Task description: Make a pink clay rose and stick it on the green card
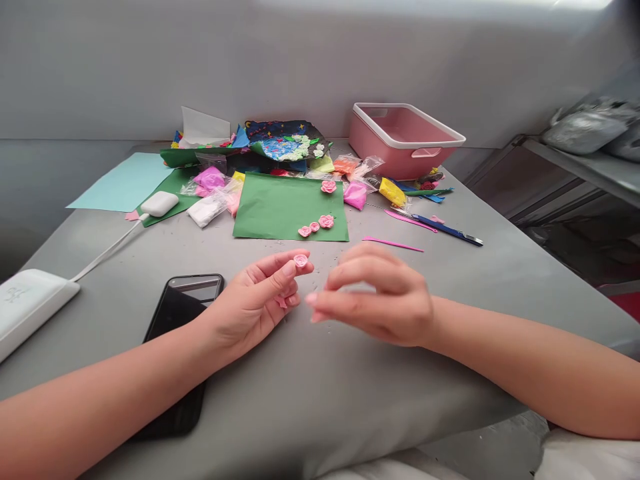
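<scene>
A small pink clay rose [301,261] is pinched between the thumb and forefinger of my left hand [255,297]. A scrap of pink clay [281,302] shows at its curled lower fingers. My right hand [377,297] is just to the right, apart from the rose and slightly smeared by motion. Its fingers are bent and its fingertips close together; whatever may be between them is hidden. Beyond both hands lies a green sheet [280,207]. On it sit pink clay flowers: one [329,187] near the upper right corner and several smaller ones along the lower right.
A phone [175,313] lies under my left forearm. Pink modelling tools [393,244] and a blue-handled craft knife [447,230] lie at right. Bagged clay [356,195], a pink basket [430,160] and a decorated dark piece [285,140] stand behind. A white charger [35,307] is at left.
</scene>
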Action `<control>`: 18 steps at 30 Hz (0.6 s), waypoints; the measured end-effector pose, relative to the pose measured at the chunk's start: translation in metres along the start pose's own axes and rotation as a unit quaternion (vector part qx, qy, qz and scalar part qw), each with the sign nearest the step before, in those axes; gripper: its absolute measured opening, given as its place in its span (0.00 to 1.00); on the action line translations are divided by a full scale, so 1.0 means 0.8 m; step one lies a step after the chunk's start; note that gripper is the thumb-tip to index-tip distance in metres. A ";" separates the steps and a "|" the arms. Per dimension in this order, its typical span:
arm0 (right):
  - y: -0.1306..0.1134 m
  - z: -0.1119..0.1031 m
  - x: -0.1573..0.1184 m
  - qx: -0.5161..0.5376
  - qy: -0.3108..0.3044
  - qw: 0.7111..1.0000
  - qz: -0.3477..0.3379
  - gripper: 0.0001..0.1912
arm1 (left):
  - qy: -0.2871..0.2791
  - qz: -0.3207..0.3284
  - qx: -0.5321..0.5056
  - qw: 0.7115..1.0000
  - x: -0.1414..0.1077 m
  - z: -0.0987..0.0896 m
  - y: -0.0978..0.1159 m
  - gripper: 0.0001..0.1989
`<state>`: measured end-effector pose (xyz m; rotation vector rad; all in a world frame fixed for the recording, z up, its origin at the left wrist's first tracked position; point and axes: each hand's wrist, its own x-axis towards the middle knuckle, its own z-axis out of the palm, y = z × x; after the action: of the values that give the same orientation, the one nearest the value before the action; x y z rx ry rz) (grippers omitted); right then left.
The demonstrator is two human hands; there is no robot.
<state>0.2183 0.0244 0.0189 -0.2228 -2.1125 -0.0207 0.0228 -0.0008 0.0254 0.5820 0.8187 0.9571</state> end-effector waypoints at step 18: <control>-0.011 0.035 -0.009 -0.168 -0.033 0.978 -0.119 0.12 | 0.005 -0.063 -0.019 0.998 0.000 0.007 0.000 0.12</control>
<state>0.1963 0.0173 -0.0011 -0.1712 -2.1820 -0.5214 0.0271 -0.0013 0.0288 0.4878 0.8347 0.8586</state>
